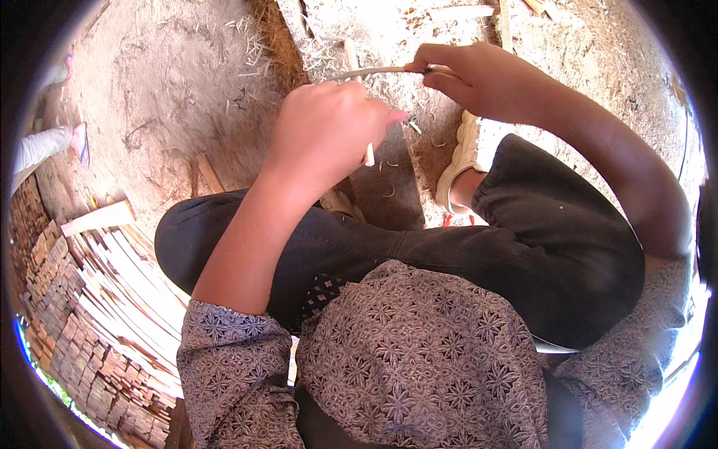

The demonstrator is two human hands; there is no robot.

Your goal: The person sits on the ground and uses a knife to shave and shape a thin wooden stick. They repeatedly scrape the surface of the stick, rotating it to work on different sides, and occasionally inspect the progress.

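Note:
My left hand (329, 131) is closed in a fist, back of the hand upward. The end of a pale round stick (369, 155) pokes out below its fingers. A thin, slightly curved greyish strip (374, 72) spans from the far side of this fist to my right hand (475, 78). My right fingers are pinched round the strip's right end, with the thumb and fingertips pointing left. Whether the strip and the stick are joined is hidden by my left fist. Another pale stick-like piece (350, 54) shows just beyond my left hand.
Beneath my hands lies a dark board (385, 191) between my feet, one in a cream shoe (465, 153). Wood shavings (258, 49) litter the ground. Stacked wood pieces (90, 337) and long pale strips (131, 277) lie at left. Another person's foot (79, 142) shows at far left.

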